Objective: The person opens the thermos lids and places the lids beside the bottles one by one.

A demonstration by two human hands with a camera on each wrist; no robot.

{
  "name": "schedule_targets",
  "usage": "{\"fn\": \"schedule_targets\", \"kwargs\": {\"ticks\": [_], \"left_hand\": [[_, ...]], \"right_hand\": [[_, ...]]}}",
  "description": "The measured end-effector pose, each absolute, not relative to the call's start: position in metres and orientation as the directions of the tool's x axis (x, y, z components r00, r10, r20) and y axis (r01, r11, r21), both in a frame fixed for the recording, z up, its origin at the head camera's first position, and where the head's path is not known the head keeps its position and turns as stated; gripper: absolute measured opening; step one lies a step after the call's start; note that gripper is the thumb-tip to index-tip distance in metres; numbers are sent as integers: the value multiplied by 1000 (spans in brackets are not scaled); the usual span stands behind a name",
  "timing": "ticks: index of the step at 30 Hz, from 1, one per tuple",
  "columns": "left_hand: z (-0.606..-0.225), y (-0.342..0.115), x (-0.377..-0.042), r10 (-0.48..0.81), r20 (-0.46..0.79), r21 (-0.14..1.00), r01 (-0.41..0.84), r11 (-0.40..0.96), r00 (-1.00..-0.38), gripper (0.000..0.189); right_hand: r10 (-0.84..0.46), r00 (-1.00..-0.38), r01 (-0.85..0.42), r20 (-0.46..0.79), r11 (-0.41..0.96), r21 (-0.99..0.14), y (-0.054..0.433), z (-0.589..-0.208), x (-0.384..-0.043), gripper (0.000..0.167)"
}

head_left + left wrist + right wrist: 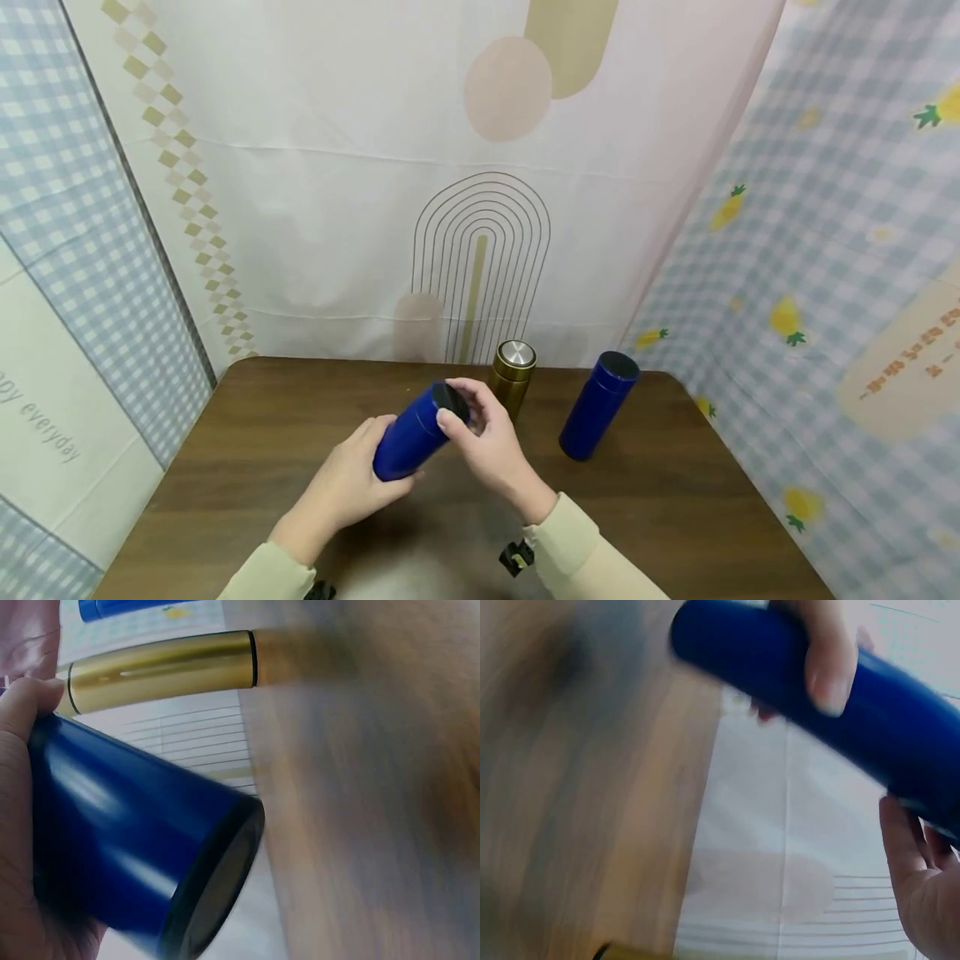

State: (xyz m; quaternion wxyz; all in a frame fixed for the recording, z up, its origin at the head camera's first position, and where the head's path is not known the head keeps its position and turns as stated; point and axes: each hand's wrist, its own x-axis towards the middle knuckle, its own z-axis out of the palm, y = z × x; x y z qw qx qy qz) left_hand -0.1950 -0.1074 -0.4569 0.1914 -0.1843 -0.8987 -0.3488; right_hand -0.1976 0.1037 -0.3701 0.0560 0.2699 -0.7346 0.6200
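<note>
in the head view, the held blue flask (411,442) is a smooth, glossy cylinder with a flat black lid (454,402), tilted in mid-frame, its top to the upper right; behind the hands stands a gold flask (512,385) with a brushed, silvery round top, and right of centre a second blue flask (597,410), also black-topped; the table (247,425) is dark brown with wood grain, rounded at its far corners; a pale cloth (330,100) with beige shapes and thin line arches hangs behind, creased across; blue-and-white checked cloth (847,208) with yellow fruit prints fills the right side; the left hand (351,482) grips the lower part of the held blue flask from the lower left, and the right hand (491,442) curls round its lid end, thumb at the lid's edge; both sleeves (573,537) are pale green;

in the left wrist view, the same flask slants across the lower left, its dark-rimmed base toward the lower centre; the gold flask lies across the upper left of the frame, and blurred wood fills the right; the left hand wraps it at the left edge;

in the right wrist view, the flask runs from upper left to right edge, blurred; the left hand clasps it at the top, while the right hand's fingers meet its underside at the right.
</note>
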Motion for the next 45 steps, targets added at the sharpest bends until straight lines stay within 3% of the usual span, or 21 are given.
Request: {"fn": "schedule_targets", "kwargs": {"ticks": [7, 12, 22, 39, 45], "left_hand": [[-454, -115, -184, 224, 603, 248, 447, 860, -765, 76], [-449, -116, -181, 257, 651, 143, 448, 883, -714, 79], [-447, -115, -181, 277, 603, 157, 452, 878, -748, 80], [-449, -120, -179, 358, 554, 163, 520, 838, -751, 66], [-446, -123, -178, 334, 475, 268, 495, 827, -814, 65]], "right_hand": [[-398, -867, -418, 301, 250, -873, 116, -376, -192, 44], [-365, -899, -369, 243, 328, -870, 113, -376, -190, 44], [-374, -921, -214, 105, 261, -941, 116, -376, -193, 43], [-422, -902, -210, 88, 252, -945, 120, -379, -186, 40], [-465, -877, -262, 118, 258, -930, 122, -384, -192, 41]]}}
